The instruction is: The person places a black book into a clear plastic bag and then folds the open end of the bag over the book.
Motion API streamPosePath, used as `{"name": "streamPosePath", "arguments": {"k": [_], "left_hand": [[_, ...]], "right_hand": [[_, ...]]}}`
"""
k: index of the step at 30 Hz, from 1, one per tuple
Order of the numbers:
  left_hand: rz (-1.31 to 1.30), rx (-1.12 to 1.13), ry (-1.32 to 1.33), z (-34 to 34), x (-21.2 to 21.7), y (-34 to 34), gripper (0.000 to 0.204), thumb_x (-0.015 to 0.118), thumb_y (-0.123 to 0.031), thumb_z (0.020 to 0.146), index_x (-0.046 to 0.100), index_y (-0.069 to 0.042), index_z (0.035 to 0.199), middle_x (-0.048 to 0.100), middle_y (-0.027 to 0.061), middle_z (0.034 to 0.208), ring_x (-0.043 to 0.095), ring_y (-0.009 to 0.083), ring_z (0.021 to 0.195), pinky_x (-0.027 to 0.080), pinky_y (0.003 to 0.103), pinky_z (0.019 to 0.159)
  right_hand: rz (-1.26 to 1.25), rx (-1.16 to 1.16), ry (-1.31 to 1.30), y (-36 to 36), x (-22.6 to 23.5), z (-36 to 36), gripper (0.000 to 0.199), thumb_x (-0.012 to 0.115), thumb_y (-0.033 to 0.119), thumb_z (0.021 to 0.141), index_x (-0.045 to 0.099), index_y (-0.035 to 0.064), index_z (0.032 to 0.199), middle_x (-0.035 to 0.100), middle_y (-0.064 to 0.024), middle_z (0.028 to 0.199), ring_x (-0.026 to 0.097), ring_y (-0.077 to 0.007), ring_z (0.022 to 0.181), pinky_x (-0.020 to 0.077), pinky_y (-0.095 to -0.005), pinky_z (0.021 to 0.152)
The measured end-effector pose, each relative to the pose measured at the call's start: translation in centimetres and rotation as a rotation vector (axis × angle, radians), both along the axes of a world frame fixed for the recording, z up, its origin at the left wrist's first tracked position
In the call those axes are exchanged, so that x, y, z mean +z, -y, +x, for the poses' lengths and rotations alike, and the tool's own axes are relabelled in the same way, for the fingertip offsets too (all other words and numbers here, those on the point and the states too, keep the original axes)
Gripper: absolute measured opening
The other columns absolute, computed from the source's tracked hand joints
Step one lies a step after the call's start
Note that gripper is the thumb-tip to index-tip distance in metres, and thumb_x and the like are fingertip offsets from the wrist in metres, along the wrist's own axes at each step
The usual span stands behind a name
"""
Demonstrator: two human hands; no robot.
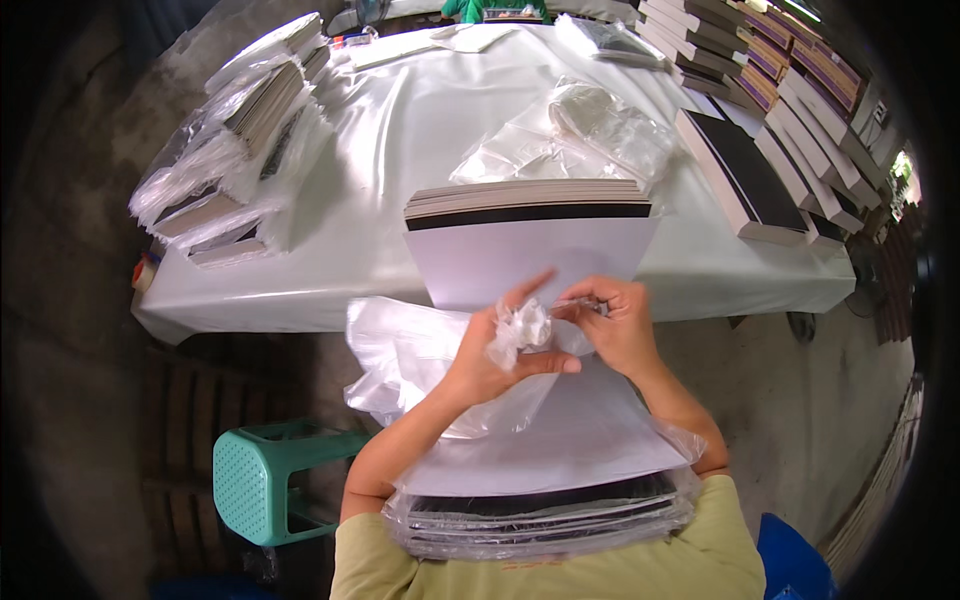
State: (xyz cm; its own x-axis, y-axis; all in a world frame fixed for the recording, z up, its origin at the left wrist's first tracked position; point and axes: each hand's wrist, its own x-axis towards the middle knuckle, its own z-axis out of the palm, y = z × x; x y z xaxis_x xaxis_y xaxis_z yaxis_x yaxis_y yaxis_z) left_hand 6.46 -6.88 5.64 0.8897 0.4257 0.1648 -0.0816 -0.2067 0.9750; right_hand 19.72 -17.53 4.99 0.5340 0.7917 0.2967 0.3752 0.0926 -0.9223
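Observation:
My left hand [483, 360] has the bunched-up part of a clear plastic bag [400, 350] between thumb and fingers, with the index finger stretched out. Close beside it on the right, my right hand [620, 325] pinches a bit of the same thin film. The rest of the bag hangs loosely to the left. Against my body leans a plastic-wrapped stack of boards [540, 510], a white sheet facing up on it, under my forearms. Just beyond my hands, a thick stack of white and black boards [530, 240] stands at the table's near edge.
A white-covered table [370, 200] spreads ahead. Plastic-wrapped board stacks [230, 170] are piled at its left, crumpled plastic bags [590, 130] lie mid-table, and black-topped board stacks [745, 175] stand at right. A green stool [245, 485] is at lower left. Another person's green sleeve [465, 10] shows at the far edge.

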Motion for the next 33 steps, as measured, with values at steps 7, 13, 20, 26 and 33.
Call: {"name": "streamPosePath", "arguments": {"k": [7,13,20,26,33], "left_hand": [[-0.228,-0.250,-0.103,-1.3,-1.3,-1.1,0.018,0.071,-0.016,0.067,0.057,-0.006,0.071,0.054,0.0038,0.082,0.047,0.0114,0.071,0.038,0.026,0.067],[-0.683,-0.416,0.379,-4.9,-3.8,-2.4,0.015,0.064,-0.016,0.073,0.051,-0.009,0.073,0.047,0.0228,0.112,0.049,0.0263,0.099,0.034,0.040,0.085],[-1.586,-0.449,0.766,-5.4,-5.8,-3.3,0.034,0.060,-0.031,0.077,0.046,-0.014,0.102,0.054,0.0213,0.093,0.055,0.0287,0.077,0.048,0.032,0.052],[-1.055,-0.382,0.638,-5.6,-5.9,-4.3,0.038,0.063,-0.029,0.073,0.047,-0.012,0.102,0.055,0.0189,0.091,0.055,0.0268,0.077,0.048,0.031,0.055],[-0.337,-0.331,0.493,-6.7,-4.8,-4.9,0.042,0.067,-0.028,0.069,0.048,-0.010,0.103,0.056,0.0160,0.089,0.055,0.0246,0.077,0.047,0.030,0.058]], "right_hand": [[0.255,0.114,-0.590,0.7,-1.6,3.1,0.021,0.056,0.023,0.083,0.056,0.0054,0.072,0.054,-0.0004,0.060,0.050,-0.0079,0.050,0.0413,-0.0241,0.049],[0.307,0.396,-1.112,2.3,-0.1,4.4,0.024,0.047,0.027,0.088,0.050,0.0099,0.073,0.034,0.0044,0.044,0.031,-0.0062,0.035,0.0322,-0.0227,0.042],[0.397,0.551,-1.092,2.5,-0.5,4.3,0.026,0.039,0.030,0.091,0.047,0.0124,0.073,0.026,0.0059,0.040,0.021,-0.0059,0.031,0.0284,-0.0230,0.040],[0.587,0.476,-1.367,3.0,-0.3,5.8,0.044,0.036,0.042,0.089,0.035,0.0195,0.127,0.027,0.0072,0.047,0.024,-0.0052,0.037,0.0271,-0.0222,0.039],[-0.102,0.495,-0.444,7.5,-3.7,2.7,0.073,0.062,0.048,0.073,0.037,0.0049,0.126,0.060,-0.0072,0.081,0.056,-0.0156,0.070,0.0445,-0.0285,0.061]]}}
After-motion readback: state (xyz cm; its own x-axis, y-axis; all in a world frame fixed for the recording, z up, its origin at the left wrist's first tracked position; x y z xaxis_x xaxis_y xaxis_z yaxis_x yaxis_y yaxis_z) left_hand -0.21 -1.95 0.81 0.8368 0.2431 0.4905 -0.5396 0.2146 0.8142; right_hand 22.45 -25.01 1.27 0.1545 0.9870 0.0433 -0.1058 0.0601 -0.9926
